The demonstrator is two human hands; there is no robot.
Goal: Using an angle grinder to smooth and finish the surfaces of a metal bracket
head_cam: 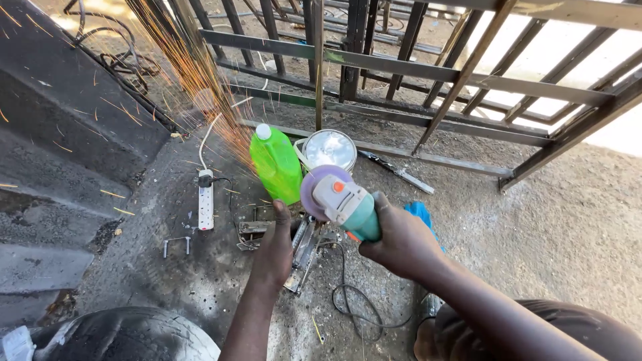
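Knee: dark trouser leg (535,331) at the bottom right, nearest the camera.
Tyre: dark rounded rubber (127,334) at the bottom left, well apart from the hands.
Right hand: right hand (401,241) clenched around the body of the grinder, forearm running off toward 4 o'clock.
Grinder: teal and grey angle grinder (344,204), long axis from 4 o'clock up to 10 o'clock; disc end lies at 10 o'clock from the right hand, disc down over the metal piece.
Left hand: left hand (275,244) pressed flat on the metal piece, fingers pointing to 12 o'clock; whether the fingers curl under it cannot be told.
Metal piece: small steel bracket (302,251) on the floor, long axis roughly 12 to 6 o'clock; touching the left hand, just at its 3 o'clock; at 8 o'clock from the right hand. Left hand is the nearer.
Sparks: orange stream (194,73) flying toward 11 o'clock from the disc.
Bottle: green plastic bottle (275,164), upright, at 12 o'clock from the left hand, near.
Tin: round shiny tin (329,148) just beside the bottle, at its 3 o'clock.
Power strip: white strip (206,200) on the floor (568,220), at 10 o'clock from the left hand.
Gate frame: steel bar frame (428,73) across the top.
Cable: black cord (351,297) looping on the floor between the forearms.
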